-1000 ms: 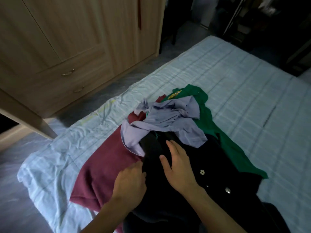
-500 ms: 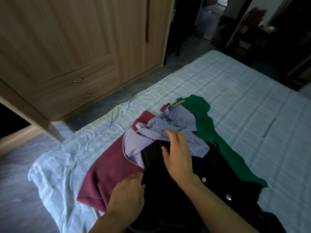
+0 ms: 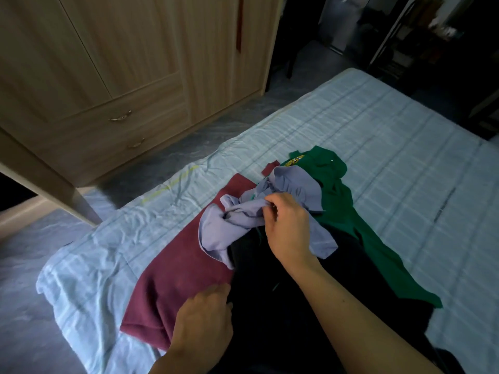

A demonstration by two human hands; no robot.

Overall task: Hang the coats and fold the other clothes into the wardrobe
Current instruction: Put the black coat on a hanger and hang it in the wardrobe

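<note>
You held the lilac shirt (image 3: pixel 232 228) atop the black coat (image 3: pixel 337 282).
Your right hand (image 3: pixel 290 228) pinched its bunched cloth; left hand (image 3: pixel 205 322) lay at the coat's edge, grasp unclear.

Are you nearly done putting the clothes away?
Not nearly. Nothing looks put away: all four clothes lie piled on the pale blue checked bed. In hand: the right hand pinches the crumpled lilac shirt, and the left hand rests at the black garment's edge. Left: those two, the maroon garment and the green shirt all need folding or hanging in the wooden wardrobe.
</note>
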